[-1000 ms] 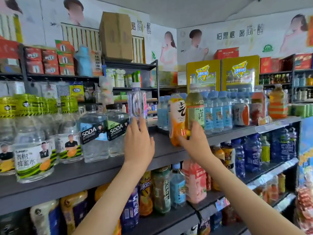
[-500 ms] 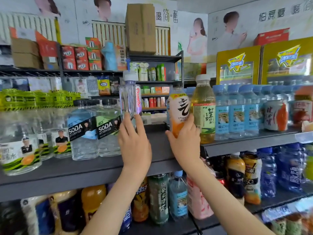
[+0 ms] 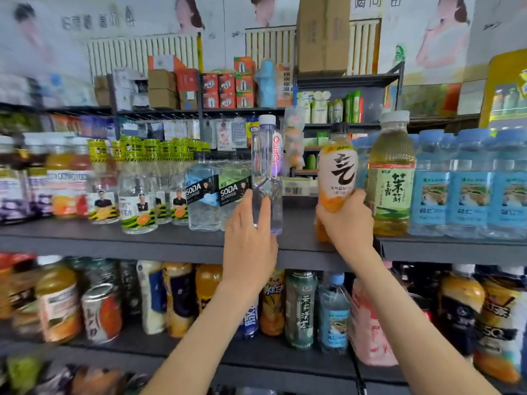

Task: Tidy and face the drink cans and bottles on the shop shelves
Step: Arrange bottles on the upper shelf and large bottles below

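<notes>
A tall clear water bottle [image 3: 267, 166] with a white cap stands upright on the dark top shelf [image 3: 171, 240]; my left hand [image 3: 249, 238] grips its lower part. My right hand [image 3: 346, 223] grips the base of an orange drink bottle [image 3: 336, 172] with a white label and black cap, upright at the shelf's front. A green tea bottle [image 3: 391, 178] stands right beside it. Two SODA bottles [image 3: 216, 192] stand just left of the clear bottle.
Blue-labelled water bottles [image 3: 467, 189] fill the shelf to the right; yellow-capped clear bottles [image 3: 137, 189] and juices stand left. The lower shelf [image 3: 199, 349] holds several mixed bottles and a can [image 3: 101, 312]. Boxes [image 3: 322, 35] sit on racks behind.
The view has swung left and the scene shifted right. Both hands keep their hold; the orange bottle has been set upright beside the green tea bottle.
</notes>
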Available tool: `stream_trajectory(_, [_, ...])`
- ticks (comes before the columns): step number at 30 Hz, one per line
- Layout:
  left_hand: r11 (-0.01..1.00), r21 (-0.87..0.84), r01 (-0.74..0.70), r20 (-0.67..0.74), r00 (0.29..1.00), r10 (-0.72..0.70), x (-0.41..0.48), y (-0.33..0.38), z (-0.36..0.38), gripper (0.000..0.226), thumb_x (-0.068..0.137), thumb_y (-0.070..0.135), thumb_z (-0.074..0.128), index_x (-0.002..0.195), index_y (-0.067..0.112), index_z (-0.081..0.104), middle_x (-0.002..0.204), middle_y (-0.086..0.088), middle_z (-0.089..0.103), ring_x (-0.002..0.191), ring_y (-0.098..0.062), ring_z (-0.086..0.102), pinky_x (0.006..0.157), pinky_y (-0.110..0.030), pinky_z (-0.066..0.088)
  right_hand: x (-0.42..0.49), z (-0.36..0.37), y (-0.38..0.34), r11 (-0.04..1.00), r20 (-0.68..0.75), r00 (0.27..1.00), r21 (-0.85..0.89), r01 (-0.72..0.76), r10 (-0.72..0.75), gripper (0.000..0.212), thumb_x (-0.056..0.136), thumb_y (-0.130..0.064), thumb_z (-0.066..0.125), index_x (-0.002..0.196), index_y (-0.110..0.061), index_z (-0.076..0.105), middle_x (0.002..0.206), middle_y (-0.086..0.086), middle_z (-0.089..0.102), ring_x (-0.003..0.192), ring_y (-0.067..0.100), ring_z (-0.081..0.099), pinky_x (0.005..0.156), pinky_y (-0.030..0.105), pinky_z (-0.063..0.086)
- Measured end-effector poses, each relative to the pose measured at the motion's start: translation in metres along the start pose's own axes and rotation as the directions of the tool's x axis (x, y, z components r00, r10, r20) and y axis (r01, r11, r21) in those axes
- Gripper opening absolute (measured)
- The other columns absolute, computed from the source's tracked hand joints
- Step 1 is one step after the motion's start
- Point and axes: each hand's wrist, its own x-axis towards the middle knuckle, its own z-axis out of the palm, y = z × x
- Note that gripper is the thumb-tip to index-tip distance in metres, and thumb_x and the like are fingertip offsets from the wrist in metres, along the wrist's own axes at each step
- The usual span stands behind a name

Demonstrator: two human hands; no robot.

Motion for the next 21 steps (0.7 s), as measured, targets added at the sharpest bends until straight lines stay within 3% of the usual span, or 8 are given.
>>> stream_trajectory(6, [0.978,-0.204,0.045,-0.004,0.999,-0.047,-0.073,-0.045,-0.035,0.049,0.092,0.031,0.050,0.134,0.009,0.042,0.146,-0.009,0.026,0.131,-0.028,0.037,0.104,-0.036,0.039,-0.071,-0.006,-0.030,0.946,0.001,0.995,0.311,0.091,-0.096,0.058,0.079,-0.037,0.072,0.126,-0.016,0.046,0.103,-0.002,0.059,0.097,0.023,0.057,0.075,0.027,0.036])
stream_trajectory(10, [0.976,-0.185,0.113,-0.038,0.992,-0.123,-0.118,-0.104,-0.074,0.050,0.091,0.034,0.046,0.133,0.008,0.044,0.143,-0.005,0.029,0.130,-0.022,0.039,0.105,-0.025,0.033,-0.128,0.021,-0.077,0.886,0.148,0.973,0.455,0.090,-0.175,0.051,0.074,-0.039,0.075,0.116,-0.021,0.052,0.100,-0.008,0.063,0.090,0.011,0.057,0.078,0.026,0.040])
stream_trajectory(15, [0.975,-0.096,0.199,-0.012,0.980,-0.201,-0.181,-0.203,-0.135,0.048,0.091,0.032,0.048,0.133,0.009,0.043,0.140,-0.003,0.032,0.133,-0.019,0.033,0.106,-0.026,0.034,-0.212,0.101,-0.150,0.810,0.409,0.876,0.585,-0.036,-0.256,0.057,0.068,-0.030,0.080,0.112,-0.026,0.044,0.098,-0.020,0.060,0.088,-0.002,0.059,0.077,0.029,0.048])
stream_trajectory(19, [0.962,-0.052,0.267,0.073,0.962,-0.263,-0.234,-0.297,-0.201,0.048,0.094,0.039,0.045,0.132,0.010,0.046,0.138,-0.002,0.039,0.131,-0.006,0.031,0.105,-0.005,0.017,-0.297,0.183,-0.220,0.778,0.525,0.802,0.615,-0.127,-0.285,0.064,0.065,-0.028,0.084,0.113,-0.027,0.041,0.102,-0.020,0.057,0.090,-0.004,0.057,0.071,0.016,0.045])
stream_trajectory(21, [0.966,-0.048,0.254,0.112,0.963,-0.247,-0.259,-0.342,-0.238,0.045,0.094,0.039,0.046,0.131,0.014,0.049,0.136,0.003,0.043,0.127,0.003,0.033,0.102,-0.002,0.021,-0.344,0.224,-0.256,0.765,0.549,0.787,0.623,-0.162,-0.281,0.064,0.065,-0.025,0.084,0.110,-0.028,0.039,0.097,-0.022,0.054,0.089,0.000,0.057,0.069,0.015,0.043])
